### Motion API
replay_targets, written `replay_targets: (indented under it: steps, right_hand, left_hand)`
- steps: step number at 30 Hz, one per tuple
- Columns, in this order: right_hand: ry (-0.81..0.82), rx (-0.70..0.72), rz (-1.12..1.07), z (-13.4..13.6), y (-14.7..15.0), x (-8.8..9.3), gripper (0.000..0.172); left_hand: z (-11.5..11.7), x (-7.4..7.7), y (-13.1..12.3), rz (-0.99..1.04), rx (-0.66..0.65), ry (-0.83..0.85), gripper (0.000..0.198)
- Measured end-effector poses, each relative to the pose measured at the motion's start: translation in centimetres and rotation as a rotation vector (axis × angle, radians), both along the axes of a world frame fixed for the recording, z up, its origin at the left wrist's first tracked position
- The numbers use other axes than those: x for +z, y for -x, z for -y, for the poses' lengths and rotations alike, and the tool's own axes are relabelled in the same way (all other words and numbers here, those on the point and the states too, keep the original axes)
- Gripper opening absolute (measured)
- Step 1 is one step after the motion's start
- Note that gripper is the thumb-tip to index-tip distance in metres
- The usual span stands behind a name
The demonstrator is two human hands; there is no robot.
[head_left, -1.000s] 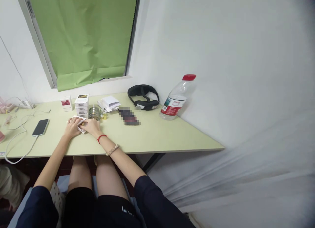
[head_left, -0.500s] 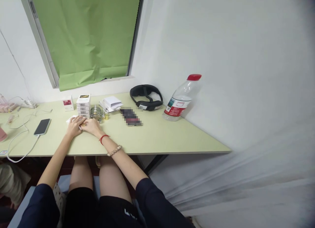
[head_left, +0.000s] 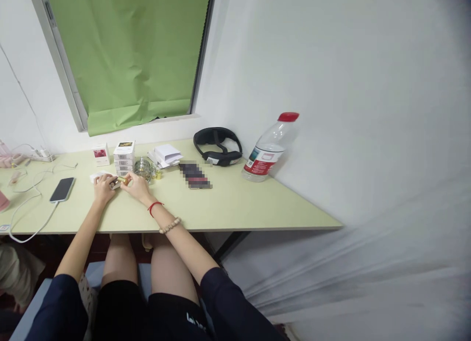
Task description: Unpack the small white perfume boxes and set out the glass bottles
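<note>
- Green sheet [head_left: 136, 61] covers the window at twelve o'clock, with white walls around it; below runs a pale yellow-green worktop [head_left: 213, 208]. Clock directions are read from the hands, twelve being toward the window.
- Left hand [head_left: 104, 187]: near the worktop, fingers bent and closed on the left end of a small gold-and-clear piece [head_left: 123, 180].
- Right hand [head_left: 136, 186]: fingertips pinch the gold end of that same piece, so it sits between the two hands. Its finer details are too small to tell.
- White paper [head_left: 96, 176] lies at about ten o'clock, just beside the left hand.
- Stack of small white boxes [head_left: 124, 157] stands at twelve o'clock, close behind the hands; a single box [head_left: 100, 155] with a pink picture stands at eleven.
- Glass jar [head_left: 142, 168] stands at two o'clock, just behind the right hand, with a small yellow thing [head_left: 158, 174] beside it.
- Folded white papers [head_left: 167, 155] lie farther out at two o'clock.
- Black headset [head_left: 221, 158] rests between two and three o'clock; nearer, a flat dark thing [head_left: 195, 174] is blurred out.
- Red-capped bottle [head_left: 264, 158] stands at three o'clock, well apart.
- Phone [head_left: 62, 190] lies at nine o'clock, a white cable [head_left: 22, 242] plugged into it.
</note>
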State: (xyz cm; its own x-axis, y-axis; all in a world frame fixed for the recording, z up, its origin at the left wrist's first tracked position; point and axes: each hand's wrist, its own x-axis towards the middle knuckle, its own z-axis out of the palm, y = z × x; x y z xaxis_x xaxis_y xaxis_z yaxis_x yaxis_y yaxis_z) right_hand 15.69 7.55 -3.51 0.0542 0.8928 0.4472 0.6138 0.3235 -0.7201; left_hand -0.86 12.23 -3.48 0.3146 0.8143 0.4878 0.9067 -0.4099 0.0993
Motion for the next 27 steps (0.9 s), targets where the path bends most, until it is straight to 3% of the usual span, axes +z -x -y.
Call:
replay_targets:
  steps: [5,9,13,17,27]
  right_hand:
    - [-0.036,-0.041,-0.08,0.2,-0.3,0.3,0.024]
    - [-0.108,-0.248,-0.335,0.2,-1.4,1.1,0.038]
    - [-0.023,-0.493,-0.582,-0.1,-2.7,1.4,0.043]
    - [0.105,-0.588,-0.732,-0.8,-3.4,1.1,0.044]
    - [0.178,-0.704,-0.744,-2.3,-4.3,-0.1,0.048]
  left_hand:
    - [0.1,0.0,0.0,-0.011,-0.006,-0.009,0.05]
    - [0.1,-0.1,0.0,-0.002,-0.007,-0.002,0.053]
    - [0.0,-0.2,0.1,-0.003,-0.007,0.005,0.054]
    - [-0.1,-0.3,0.2,0.001,-0.01,0.002,0.054]
    - [-0.1,-0.2,0.2,0.007,-0.006,0.009,0.051]
